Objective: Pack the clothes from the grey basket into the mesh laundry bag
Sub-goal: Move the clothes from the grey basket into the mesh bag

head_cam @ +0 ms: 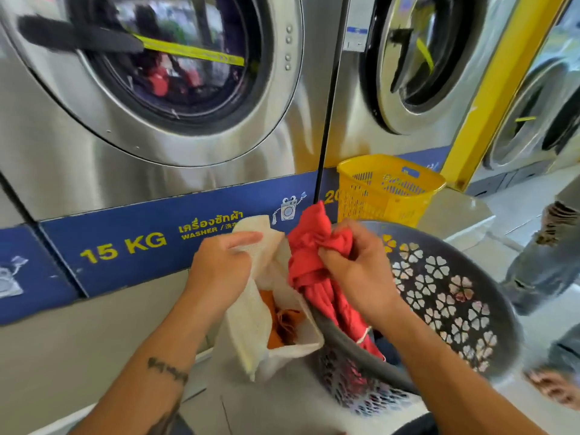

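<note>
A white mesh laundry bag (251, 328) stands open on the floor, with an orange garment (282, 324) inside it. My left hand (219, 265) grips the bag's upper edge and holds its mouth open. My right hand (357, 262) is closed on a red garment (314, 246), lifted between the bag and the grey basket (455, 296). The garment's lower part still hangs into the basket, which tilts toward me on the right. More dark and red clothes show deep inside the basket.
Two steel front-loading washers (157, 89) with a blue "15 KG" strip stand right behind the bag. A yellow plastic basket (386, 189) sits behind the grey one. A person in ripped jeans (546, 262) stands at the right, bare foot near the basket.
</note>
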`<act>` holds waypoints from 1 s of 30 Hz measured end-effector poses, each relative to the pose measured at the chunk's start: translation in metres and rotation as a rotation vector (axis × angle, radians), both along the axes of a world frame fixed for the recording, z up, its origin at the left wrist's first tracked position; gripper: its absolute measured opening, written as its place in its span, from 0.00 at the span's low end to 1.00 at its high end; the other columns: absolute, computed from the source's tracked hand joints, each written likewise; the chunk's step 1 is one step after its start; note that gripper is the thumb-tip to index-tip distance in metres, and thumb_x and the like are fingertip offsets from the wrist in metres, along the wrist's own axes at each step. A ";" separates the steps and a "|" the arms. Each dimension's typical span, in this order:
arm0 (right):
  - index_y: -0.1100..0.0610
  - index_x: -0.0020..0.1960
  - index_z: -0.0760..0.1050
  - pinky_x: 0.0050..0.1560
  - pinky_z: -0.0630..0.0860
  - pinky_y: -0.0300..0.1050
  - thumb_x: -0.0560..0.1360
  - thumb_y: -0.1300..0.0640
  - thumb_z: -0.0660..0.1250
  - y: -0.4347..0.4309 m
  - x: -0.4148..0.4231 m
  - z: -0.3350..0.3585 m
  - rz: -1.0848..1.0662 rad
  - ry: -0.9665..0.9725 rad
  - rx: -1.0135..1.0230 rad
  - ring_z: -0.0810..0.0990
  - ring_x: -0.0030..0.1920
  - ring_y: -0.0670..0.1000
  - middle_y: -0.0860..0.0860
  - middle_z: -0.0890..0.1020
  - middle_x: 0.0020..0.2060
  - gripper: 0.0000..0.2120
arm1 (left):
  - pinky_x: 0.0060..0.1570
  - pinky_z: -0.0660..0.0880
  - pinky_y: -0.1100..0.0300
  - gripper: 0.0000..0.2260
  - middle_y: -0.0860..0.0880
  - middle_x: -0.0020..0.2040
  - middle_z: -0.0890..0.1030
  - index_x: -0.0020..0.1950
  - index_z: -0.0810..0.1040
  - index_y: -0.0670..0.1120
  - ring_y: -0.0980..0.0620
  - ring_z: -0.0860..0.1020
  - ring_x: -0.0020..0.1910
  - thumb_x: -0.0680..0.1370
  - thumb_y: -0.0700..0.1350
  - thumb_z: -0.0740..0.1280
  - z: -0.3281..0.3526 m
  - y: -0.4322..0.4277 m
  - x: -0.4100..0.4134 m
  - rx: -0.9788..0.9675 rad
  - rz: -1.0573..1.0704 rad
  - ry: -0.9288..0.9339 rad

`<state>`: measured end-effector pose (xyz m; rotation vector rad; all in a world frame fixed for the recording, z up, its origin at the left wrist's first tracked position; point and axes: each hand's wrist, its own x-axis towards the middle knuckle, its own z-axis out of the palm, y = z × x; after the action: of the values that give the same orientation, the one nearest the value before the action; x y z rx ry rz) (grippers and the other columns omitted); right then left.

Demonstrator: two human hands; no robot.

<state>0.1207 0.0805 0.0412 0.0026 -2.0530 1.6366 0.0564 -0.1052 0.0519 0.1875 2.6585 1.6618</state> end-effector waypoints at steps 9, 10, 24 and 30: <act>0.53 0.54 0.83 0.55 0.75 0.32 0.70 0.69 0.63 -0.012 -0.016 -0.052 0.120 -0.264 0.573 0.80 0.48 0.35 0.39 0.83 0.45 0.19 | 0.51 0.71 0.62 0.22 0.54 0.59 0.79 0.54 0.84 0.58 0.53 0.75 0.59 0.73 0.34 0.61 -0.015 -0.011 -0.001 0.140 0.049 -0.046; 0.53 0.54 0.82 0.54 0.76 0.35 0.70 0.70 0.63 -0.005 -0.018 -0.048 0.007 -0.257 0.523 0.80 0.47 0.36 0.40 0.83 0.44 0.19 | 0.49 0.71 0.63 0.22 0.54 0.61 0.79 0.54 0.84 0.58 0.53 0.75 0.59 0.73 0.34 0.61 -0.015 -0.012 -0.002 0.145 0.052 -0.047; 0.47 0.49 0.74 0.46 0.80 0.54 0.66 0.52 0.65 0.017 -0.021 -0.078 -0.073 -0.559 0.600 0.81 0.42 0.52 0.46 0.83 0.40 0.12 | 0.61 0.73 0.52 0.23 0.51 0.68 0.76 0.56 0.83 0.60 0.50 0.73 0.64 0.73 0.35 0.61 -0.014 -0.007 -0.003 0.139 0.043 -0.095; 0.50 0.53 0.75 0.38 0.75 0.48 0.66 0.44 0.61 -0.027 -0.007 -0.053 -0.131 -0.144 1.034 0.79 0.46 0.55 0.48 0.80 0.47 0.19 | 0.56 0.73 0.57 0.24 0.51 0.68 0.76 0.59 0.82 0.57 0.50 0.74 0.63 0.73 0.34 0.60 -0.013 -0.010 -0.001 0.097 0.044 -0.069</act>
<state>0.1134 0.0535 -0.0121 0.1064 -2.7001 0.3681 0.0555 -0.1157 0.0394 0.0708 2.5530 1.7772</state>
